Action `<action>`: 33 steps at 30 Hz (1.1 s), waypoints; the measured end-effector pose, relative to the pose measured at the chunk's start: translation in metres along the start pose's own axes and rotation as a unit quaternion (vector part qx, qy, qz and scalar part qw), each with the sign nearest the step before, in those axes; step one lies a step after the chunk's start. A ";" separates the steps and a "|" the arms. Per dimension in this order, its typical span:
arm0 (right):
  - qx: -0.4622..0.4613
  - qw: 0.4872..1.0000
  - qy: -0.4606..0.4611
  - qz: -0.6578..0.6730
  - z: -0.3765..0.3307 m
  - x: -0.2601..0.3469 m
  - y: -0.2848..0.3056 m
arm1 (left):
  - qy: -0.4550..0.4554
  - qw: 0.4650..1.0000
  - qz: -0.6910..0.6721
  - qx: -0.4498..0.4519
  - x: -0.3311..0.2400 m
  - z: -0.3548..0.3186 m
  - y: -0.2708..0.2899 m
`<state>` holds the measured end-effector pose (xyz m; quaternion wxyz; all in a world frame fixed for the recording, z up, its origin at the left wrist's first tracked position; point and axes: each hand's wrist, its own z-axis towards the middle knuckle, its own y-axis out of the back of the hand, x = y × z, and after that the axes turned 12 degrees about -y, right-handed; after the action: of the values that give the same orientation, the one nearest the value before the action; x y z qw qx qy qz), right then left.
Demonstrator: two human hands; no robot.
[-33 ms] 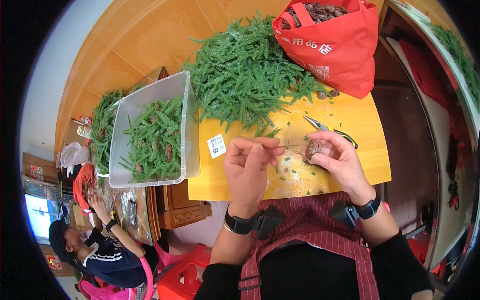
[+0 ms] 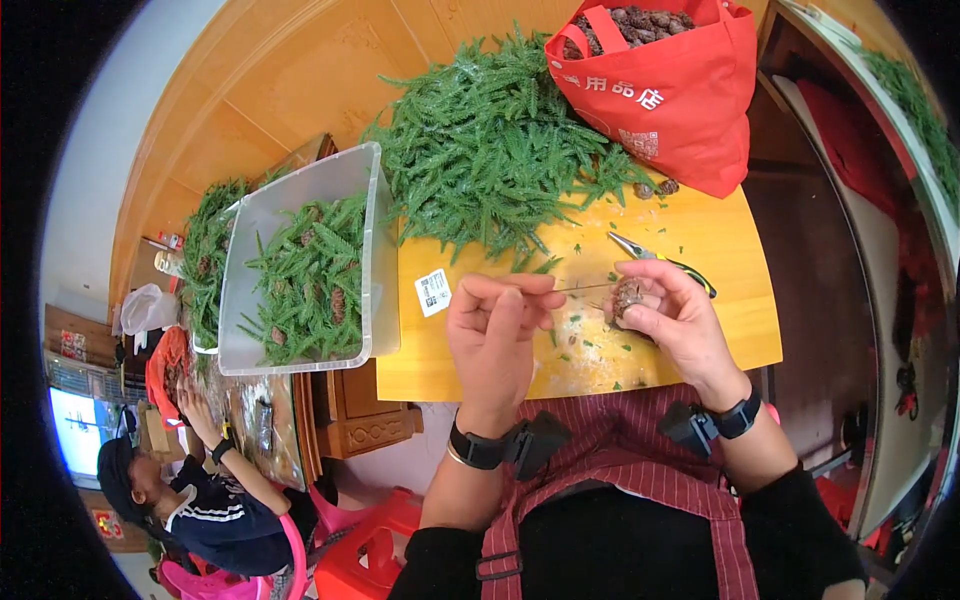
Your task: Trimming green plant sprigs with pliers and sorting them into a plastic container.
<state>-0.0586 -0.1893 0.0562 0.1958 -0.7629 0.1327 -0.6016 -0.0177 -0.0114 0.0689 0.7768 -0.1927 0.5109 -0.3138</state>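
Above the yellow tabletop [image 2: 700, 335], my right hand [image 2: 685, 322] grips a small brown pine cone [image 2: 627, 297] between thumb and fingers. A thin dark wire [image 2: 590, 288] stretches sideways from the cone to my left hand [image 2: 497, 335], whose thumb and fingertips pinch its other end. Just beyond my right hand lie pliers [image 2: 690, 275] with yellow and black handles, partly hidden by my fingers. Small green bits and white powder are scattered on the wood below both hands.
Green fir sprigs [image 2: 490, 140] are heaped at the back, beside a red bag [image 2: 665, 110] full of pine cones. To the left, a clear plastic bin [image 2: 377, 300] holds sprigs with cones. A white label [image 2: 433, 292] lies nearby. Another person [image 2: 215, 510] works at a table far left.
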 end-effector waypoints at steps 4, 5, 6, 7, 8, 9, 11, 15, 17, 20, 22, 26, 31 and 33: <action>0.011 0.999 -0.005 0.039 -0.002 -0.003 -0.003 | 0.005 1.000 -0.010 -0.011 0.003 -0.002 -0.003; 0.018 0.999 -0.008 0.036 -0.002 -0.004 -0.004 | 0.020 1.000 -0.016 0.003 0.006 -0.005 -0.004; 0.018 0.999 -0.008 0.036 -0.001 -0.004 -0.005 | 0.036 0.999 -0.022 0.017 0.008 -0.007 -0.004; 0.029 0.999 -0.005 0.030 -0.001 -0.004 -0.007 | 0.035 0.999 -0.021 0.017 0.009 -0.009 -0.005; 0.039 0.999 -0.001 0.023 -0.002 -0.003 -0.008 | 0.052 0.998 -0.018 0.026 0.010 -0.011 -0.007; 0.038 0.999 -0.001 0.023 -0.002 -0.003 -0.007 | 0.070 0.997 -0.015 0.034 0.011 -0.012 -0.009; 0.059 0.998 0.005 0.032 -0.001 -0.004 -0.005 | 0.065 0.997 0.004 0.043 0.012 -0.012 -0.010; 0.064 0.997 0.006 0.039 -0.003 -0.005 -0.007 | 0.055 0.995 0.032 0.071 0.013 -0.013 -0.008; 0.051 0.998 0.001 0.044 -0.004 -0.002 -0.012 | 0.055 0.995 0.033 0.073 0.013 -0.013 -0.007; 0.063 0.997 0.006 0.051 -0.003 -0.004 -0.012 | 0.054 0.995 0.032 0.080 0.015 -0.013 -0.005; 0.062 0.996 0.003 0.063 -0.003 -0.004 -0.012 | 0.054 0.995 0.030 0.085 0.017 -0.014 -0.004; 0.062 0.996 0.011 0.065 -0.003 -0.006 -0.011 | 0.048 0.995 0.027 0.086 0.016 -0.013 -0.007; 0.061 0.995 0.024 0.072 -0.003 -0.009 -0.010 | 0.037 0.996 0.028 0.080 0.018 -0.014 -0.008; 0.067 0.995 0.029 0.075 -0.002 -0.011 -0.008 | 0.016 0.992 0.075 0.105 0.017 -0.014 -0.008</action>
<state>-0.0637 -0.1775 0.0510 0.2867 -0.7181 0.1546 -0.6150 -0.0280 -0.0283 0.0565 0.8058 -0.0662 0.5007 -0.3091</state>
